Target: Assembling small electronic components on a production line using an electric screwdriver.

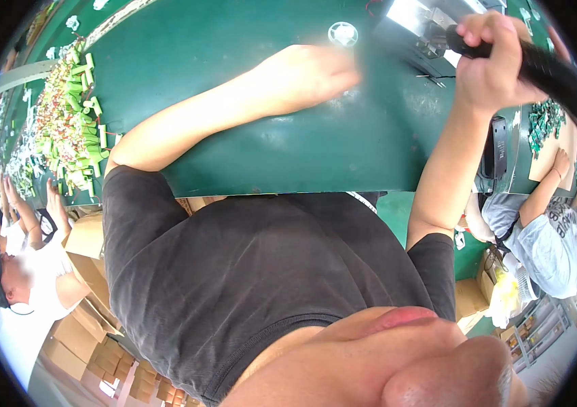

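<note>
My left hand (322, 73) hangs low over the middle of the green table (234, 146), its arm bent across from the left. Motion smears its fingers, so I cannot make out whether it holds anything. Just beyond it lies a round, whitish spool-like disc (343, 34). On the right, my right hand (495, 61) is raised, with its fingers wrapped round a thick black bar-like thing (546, 71) that runs off toward the right rim. Behind that hand stands a boxy metal device (431, 34), partly washed out by glare.
Green cylindrical cells with wires (71, 129) are heaped at the left. A black power adapter (499, 146) lies by the right edge. Farther right, small green circuit boards (546, 125) lie near cardboard. Other people work at both sides; cardboard boxes (78, 339) stand lower left.
</note>
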